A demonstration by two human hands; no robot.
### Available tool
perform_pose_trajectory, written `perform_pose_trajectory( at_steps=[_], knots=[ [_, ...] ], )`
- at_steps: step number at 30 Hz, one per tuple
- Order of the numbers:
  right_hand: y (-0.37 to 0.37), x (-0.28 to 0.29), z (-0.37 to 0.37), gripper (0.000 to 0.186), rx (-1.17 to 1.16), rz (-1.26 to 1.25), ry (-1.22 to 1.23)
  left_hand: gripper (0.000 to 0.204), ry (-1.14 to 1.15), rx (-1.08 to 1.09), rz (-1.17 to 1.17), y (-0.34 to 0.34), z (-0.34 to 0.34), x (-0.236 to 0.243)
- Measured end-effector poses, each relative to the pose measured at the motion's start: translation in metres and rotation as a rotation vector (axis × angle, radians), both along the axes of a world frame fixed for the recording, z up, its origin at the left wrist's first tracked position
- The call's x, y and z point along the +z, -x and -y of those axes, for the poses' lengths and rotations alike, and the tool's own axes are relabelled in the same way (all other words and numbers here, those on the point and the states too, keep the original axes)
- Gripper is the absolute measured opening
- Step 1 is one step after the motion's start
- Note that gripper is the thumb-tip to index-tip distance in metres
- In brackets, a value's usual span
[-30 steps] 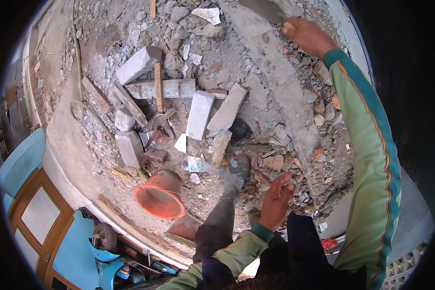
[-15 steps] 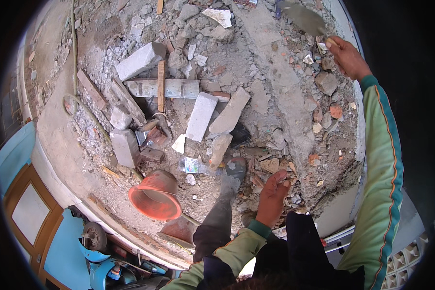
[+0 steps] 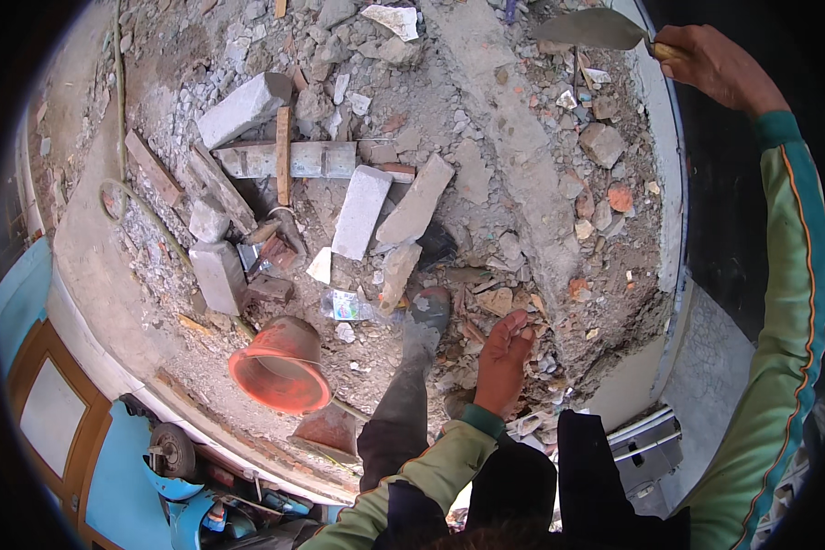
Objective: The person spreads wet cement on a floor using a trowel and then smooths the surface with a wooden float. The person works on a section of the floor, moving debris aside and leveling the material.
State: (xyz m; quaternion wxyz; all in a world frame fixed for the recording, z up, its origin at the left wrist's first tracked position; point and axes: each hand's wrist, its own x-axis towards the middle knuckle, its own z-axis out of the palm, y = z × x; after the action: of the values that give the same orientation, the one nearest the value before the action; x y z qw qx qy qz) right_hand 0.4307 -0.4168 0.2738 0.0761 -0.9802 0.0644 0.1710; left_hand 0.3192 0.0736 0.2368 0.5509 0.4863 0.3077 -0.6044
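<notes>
My right hand (image 3: pixel 722 73) is closed around the handle of a trowel (image 3: pixel 598 29) at the upper right. The grey, leaf-shaped blade points left, held over the rubble beside the pale wall edge. My left hand (image 3: pixel 502 368) hangs over the broken stones in front of my body. Its fingers are loosely bent, the thumb lies a little apart from them, and nothing shows in its grasp. Below it, my booted foot (image 3: pixel 428 312) stands among the debris.
An orange bucket (image 3: pixel 284 376) lies tilted at lower left. White blocks (image 3: pixel 362 211), a wooden strip (image 3: pixel 283 156), a crushed plastic bottle (image 3: pixel 346 305) and a hose (image 3: pixel 160 225) lie on uneven rubble. A pale wall edge (image 3: pixel 674 183) runs along the right.
My right hand has moved right with the trowel, and the blade has turned more level. My left hand has shifted slightly left and up. The whole view has slid a little.
</notes>
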Motion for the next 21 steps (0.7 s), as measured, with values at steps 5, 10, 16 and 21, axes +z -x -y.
perform_pose_trajectory(
  at_steps=[5,10,16,21],
  knots=[
    [-0.056,-0.032,-0.052,0.037,-0.746,-0.039,-0.159,0.052,0.043,-0.030,-0.013,0.003,-0.004,-0.004],
    [-0.044,-0.147,-0.063,0.039,-0.802,0.043,-0.245,0.053,0.081,-0.042,0.027,0.019,-0.007,-0.014],
    [0.004,-0.112,-0.124,0.042,-0.564,0.178,-0.360,0.050,0.029,-0.010,-0.015,0.007,-0.003,0.003],
    [-0.059,-0.191,-0.081,0.033,-0.581,0.283,-0.044,0.050,0.106,-0.065,-0.066,0.037,0.004,-0.001]
  ],
)
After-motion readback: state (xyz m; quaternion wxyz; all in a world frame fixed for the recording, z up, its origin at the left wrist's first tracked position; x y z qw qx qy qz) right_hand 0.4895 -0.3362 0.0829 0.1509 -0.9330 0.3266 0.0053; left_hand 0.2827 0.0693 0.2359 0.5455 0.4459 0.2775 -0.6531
